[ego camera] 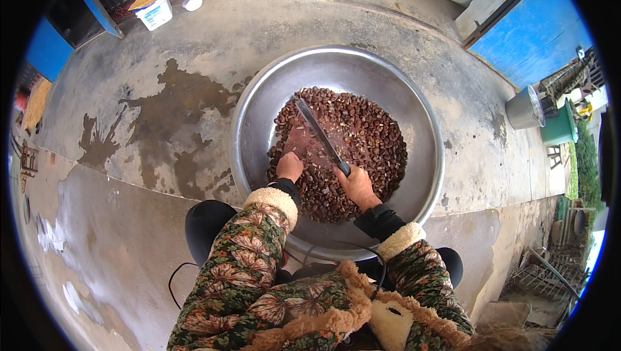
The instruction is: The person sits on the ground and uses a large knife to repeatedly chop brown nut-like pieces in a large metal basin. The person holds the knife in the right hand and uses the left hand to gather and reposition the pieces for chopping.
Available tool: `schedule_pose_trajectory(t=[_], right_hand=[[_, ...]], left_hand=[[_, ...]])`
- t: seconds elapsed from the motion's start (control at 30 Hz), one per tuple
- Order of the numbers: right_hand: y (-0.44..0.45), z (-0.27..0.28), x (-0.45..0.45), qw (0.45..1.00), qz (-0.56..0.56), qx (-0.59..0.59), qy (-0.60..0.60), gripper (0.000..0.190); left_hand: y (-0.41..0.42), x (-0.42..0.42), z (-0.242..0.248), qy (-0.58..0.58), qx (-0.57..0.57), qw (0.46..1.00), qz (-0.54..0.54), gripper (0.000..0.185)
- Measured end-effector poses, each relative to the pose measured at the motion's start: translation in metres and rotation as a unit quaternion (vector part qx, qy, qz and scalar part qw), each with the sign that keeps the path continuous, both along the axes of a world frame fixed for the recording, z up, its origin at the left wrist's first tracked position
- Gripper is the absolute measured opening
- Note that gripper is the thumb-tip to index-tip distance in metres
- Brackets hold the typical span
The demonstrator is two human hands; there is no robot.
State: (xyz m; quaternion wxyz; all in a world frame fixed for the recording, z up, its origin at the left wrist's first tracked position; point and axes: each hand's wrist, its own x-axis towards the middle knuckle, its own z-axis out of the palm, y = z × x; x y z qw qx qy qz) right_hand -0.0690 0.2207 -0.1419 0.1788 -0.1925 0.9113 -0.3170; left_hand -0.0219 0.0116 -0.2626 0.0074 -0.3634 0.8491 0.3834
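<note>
A wide metal basin (pixel 422 171) sits on the ground before me, with a broad heap of brown nuts or large seeds (pixel 383 142) in it. Some pale pieces are scattered among them. Within the heap lies a reddish-brown board (pixel 306 140), bits strewn across its surface. My right hand (pixel 358 187) grips the dark handle of a long-bladed knife (pixel 318 128), whose blade slants over the board towards the far left. At the board's near left corner is my left hand (pixel 289 167), fingers curled downwards; whatever they hold or touch is hidden.
Wet patches (pixel 179 113) darken the concrete ground left of the basin. A white bucket (pixel 156 14) with a yellowish cover stands at the far left. On the right are a metal bucket (pixel 525 108) and a green tub (pixel 559 125). A dark cable (pixel 383 268) loops near my lap.
</note>
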Motion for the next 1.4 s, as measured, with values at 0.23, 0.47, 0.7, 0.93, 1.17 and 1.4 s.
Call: schedule_pose_trajectory(t=[0.23, 0.47, 0.7, 0.93, 1.17, 1.4], right_hand=[[-0.003, -0.017, 0.005, 0.979, -0.044, 0.164, -0.112, 0.047], [-0.005, -0.011, 0.008, 0.995, 0.027, 0.075, -0.054, 0.053], [-0.01, -0.016, 0.012, 0.983, 0.033, 0.171, -0.061, 0.053], [0.002, -0.008, 0.007, 0.995, -0.029, 0.092, -0.031, 0.048], [0.005, -0.021, 0.005, 0.988, -0.017, 0.146, -0.051, 0.048], [0.02, -0.014, -0.003, 0.99, -0.087, 0.093, -0.062, 0.047]], left_hand=[[0.0, 0.0, 0.019, -0.101, 0.034, 0.994, -0.037, 0.026], [0.001, 0.0, 0.023, -0.123, 0.023, 0.991, -0.055, 0.03], [-0.002, 0.001, 0.022, -0.146, 0.043, 0.987, -0.051, 0.034], [0.0, 0.001, 0.019, -0.12, 0.034, 0.991, -0.048, 0.027], [-0.001, 0.0, 0.021, -0.13, 0.035, 0.99, -0.052, 0.029], [0.001, -0.004, 0.018, -0.079, 0.063, 0.995, -0.01, 0.037]])
